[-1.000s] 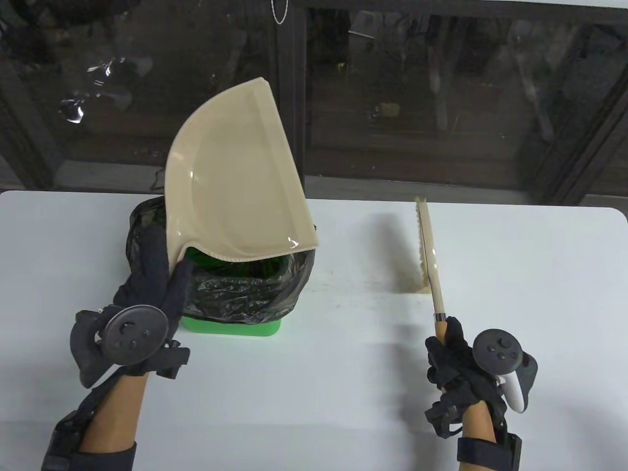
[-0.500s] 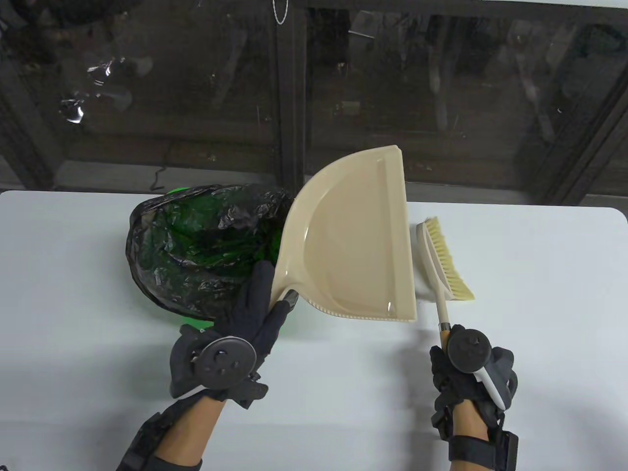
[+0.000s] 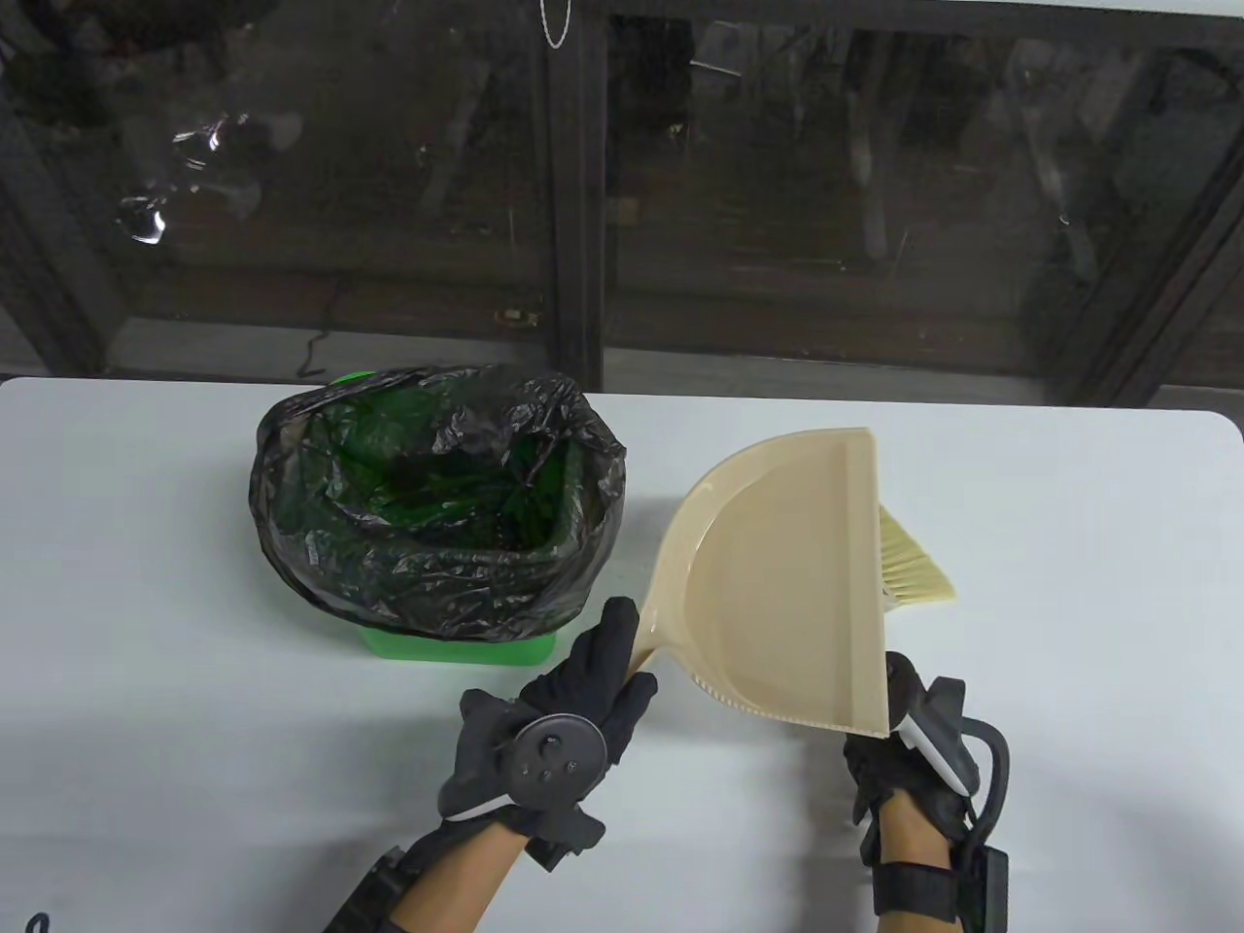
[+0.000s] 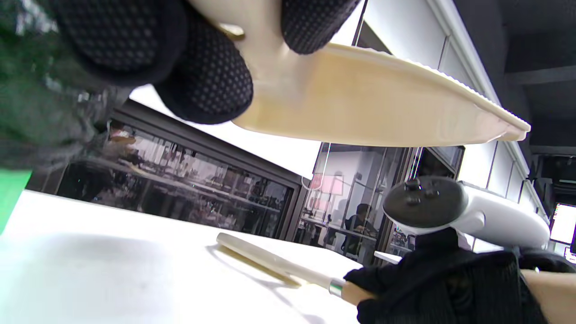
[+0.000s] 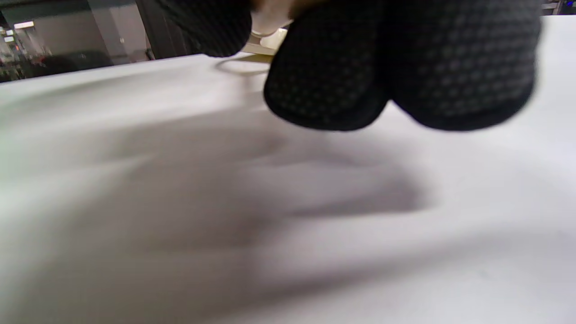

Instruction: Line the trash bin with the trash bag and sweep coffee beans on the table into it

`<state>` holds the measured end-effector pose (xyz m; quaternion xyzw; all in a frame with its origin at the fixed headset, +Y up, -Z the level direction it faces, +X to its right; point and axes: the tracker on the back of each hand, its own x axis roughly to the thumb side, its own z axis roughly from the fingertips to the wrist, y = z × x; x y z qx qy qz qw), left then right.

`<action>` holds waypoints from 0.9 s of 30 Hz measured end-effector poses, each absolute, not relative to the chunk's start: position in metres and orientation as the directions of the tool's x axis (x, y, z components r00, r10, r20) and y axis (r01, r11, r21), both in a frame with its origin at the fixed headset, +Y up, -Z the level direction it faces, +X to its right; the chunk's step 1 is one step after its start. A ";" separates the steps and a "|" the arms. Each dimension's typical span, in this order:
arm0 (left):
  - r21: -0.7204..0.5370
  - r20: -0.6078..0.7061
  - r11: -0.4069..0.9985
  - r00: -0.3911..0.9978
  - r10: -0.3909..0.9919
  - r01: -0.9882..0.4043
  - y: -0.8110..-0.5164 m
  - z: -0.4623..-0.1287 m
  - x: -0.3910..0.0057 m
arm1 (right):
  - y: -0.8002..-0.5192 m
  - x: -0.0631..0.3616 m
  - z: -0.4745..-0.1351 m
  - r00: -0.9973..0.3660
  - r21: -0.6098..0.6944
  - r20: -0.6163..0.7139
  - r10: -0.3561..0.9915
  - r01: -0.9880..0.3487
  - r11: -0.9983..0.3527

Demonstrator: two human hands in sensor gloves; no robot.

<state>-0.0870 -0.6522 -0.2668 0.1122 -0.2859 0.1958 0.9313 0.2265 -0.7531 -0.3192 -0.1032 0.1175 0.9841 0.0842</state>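
A green trash bin (image 3: 452,649) lined with a black trash bag (image 3: 437,573) stands at the table's left middle. My left hand (image 3: 583,695) grips the handle of a beige dustpan (image 3: 792,593), held above the table to the right of the bin; the same dustpan (image 4: 369,112) shows from below in the left wrist view. My right hand (image 3: 909,753) grips the handle of a hand brush (image 4: 279,265), whose bristles (image 3: 914,569) peek out behind the dustpan's right edge. No coffee beans show on the table.
The white table (image 3: 1069,603) spreads to the right and front. Dark glass panels (image 3: 826,194) stand behind the table's far edge. The right wrist view shows only blurred tabletop (image 5: 288,225) under my gloved fingers.
My left hand carried the dustpan from above the bin rightward and down toward the brush. The right hand turned the brush over and drew it in under the pan's edge.
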 end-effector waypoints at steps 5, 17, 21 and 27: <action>0.045 0.555 0.930 0.783 0.281 -0.366 -0.673 -0.270 -0.085 | -0.759 0.229 -0.321 -0.960 0.251 -0.240 0.146 -0.207 -0.946; -0.012 0.481 0.970 0.849 0.219 -0.244 -0.704 -0.280 -0.097 | -0.763 0.233 -0.322 -0.955 0.230 -0.267 0.127 -0.191 -0.954; -0.040 0.466 0.977 0.861 0.203 -0.209 -0.714 -0.281 -0.098 | -0.763 0.228 -0.322 -0.962 0.241 -0.261 0.080 -0.146 -0.960; -0.065 0.451 0.982 0.873 0.189 -0.179 -0.723 -0.283 -0.099 | -0.765 0.223 -0.324 -0.969 0.292 -0.245 0.020 -0.094 -0.952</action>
